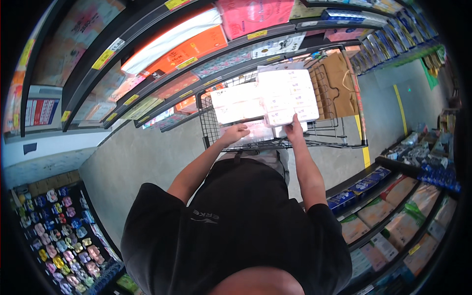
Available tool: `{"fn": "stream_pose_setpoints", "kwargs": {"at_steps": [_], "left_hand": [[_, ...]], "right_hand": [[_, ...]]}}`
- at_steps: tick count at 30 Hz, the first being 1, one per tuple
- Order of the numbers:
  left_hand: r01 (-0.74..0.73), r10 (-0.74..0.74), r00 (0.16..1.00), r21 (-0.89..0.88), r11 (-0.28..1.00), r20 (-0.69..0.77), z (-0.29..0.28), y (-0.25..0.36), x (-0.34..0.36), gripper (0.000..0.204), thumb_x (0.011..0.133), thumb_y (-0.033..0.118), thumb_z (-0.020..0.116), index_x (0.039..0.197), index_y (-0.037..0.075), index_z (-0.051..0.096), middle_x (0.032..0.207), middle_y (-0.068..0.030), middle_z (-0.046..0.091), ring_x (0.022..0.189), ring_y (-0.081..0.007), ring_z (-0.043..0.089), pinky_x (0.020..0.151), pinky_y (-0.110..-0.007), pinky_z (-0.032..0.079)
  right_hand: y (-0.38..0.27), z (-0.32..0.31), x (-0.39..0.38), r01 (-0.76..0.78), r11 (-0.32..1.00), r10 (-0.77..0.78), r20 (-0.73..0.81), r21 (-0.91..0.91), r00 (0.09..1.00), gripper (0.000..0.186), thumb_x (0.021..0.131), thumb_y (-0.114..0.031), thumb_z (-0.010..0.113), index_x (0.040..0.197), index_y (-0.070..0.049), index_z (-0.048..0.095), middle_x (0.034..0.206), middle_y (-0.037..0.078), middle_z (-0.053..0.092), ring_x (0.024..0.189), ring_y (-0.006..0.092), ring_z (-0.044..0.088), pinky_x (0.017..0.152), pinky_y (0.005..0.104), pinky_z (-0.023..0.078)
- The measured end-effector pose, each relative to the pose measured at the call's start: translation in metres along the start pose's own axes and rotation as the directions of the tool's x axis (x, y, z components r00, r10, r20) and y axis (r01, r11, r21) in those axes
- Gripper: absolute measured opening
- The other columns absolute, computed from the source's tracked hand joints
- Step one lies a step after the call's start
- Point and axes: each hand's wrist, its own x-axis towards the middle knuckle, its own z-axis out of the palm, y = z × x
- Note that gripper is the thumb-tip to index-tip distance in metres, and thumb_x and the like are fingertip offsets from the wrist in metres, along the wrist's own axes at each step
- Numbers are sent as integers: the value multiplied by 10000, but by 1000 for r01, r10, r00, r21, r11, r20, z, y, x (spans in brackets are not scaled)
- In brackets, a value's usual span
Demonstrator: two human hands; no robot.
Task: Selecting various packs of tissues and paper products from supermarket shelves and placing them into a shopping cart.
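Observation:
A black wire shopping cart (339, 138) stands in front of me, with several plastic-wrapped tissue packs in it. My right hand (294, 132) grips the near edge of a large white tissue pack (290, 96), its thumb side up on the printed front. This pack sits tilted over the others, right of another white tissue pack (236, 101) that is bright with glare. My left hand (235, 134) is at a pale pink pack (259, 132) near the cart's front edge, fingers loosely bent and nothing seen gripped. Part of the lower packs is hidden under the upper ones.
A brown cardboard piece (339, 88) stands at the cart's right end. Shelves with orange packs (196, 46) and pink packs (255, 17) run close behind the cart. More stocked shelves (388, 216) stand at the lower right, and a display rack (64, 241) at the lower left.

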Motion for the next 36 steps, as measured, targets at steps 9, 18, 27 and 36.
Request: {"fn": "stream_pose_setpoints", "kwargs": {"at_steps": [9,18,27,36], "left_hand": [[-37,13,997,329,944,74,1,-62,-27,386,834,376,635,753,0,603,740,-106,597,731,-229,572,707,-372,474],[42,-38,999,159,986,-27,17,-75,-42,449,852,364,651,1080,-22,621,964,-127,639,920,-200,595,833,-326,466],[296,-272,950,-171,940,150,12,-20,-54,458,909,383,553,1227,53,554,1061,-93,602,948,-163,568,824,-315,460],[48,-404,907,-919,391,-124,-8,25,-52,892,828,742,399,1447,118,249,1323,-196,442,1191,-291,480,965,-431,372]], "right_hand": [[-6,10,3,-112,977,103,61,180,993,629,752,-588,679,1217,-194,520,1151,30,540,993,213,520,717,355,492],[-5,36,-15,-23,952,-48,221,307,974,541,868,-498,555,1275,-143,521,1290,36,537,1180,260,498,964,468,423],[-13,35,-34,-16,992,0,118,128,993,481,834,-438,609,1216,-153,546,1222,32,551,1115,232,511,895,419,456],[6,33,-118,67,985,-26,246,-158,969,493,896,-321,547,1279,-22,465,1242,87,535,1155,215,502,957,378,399]]}}
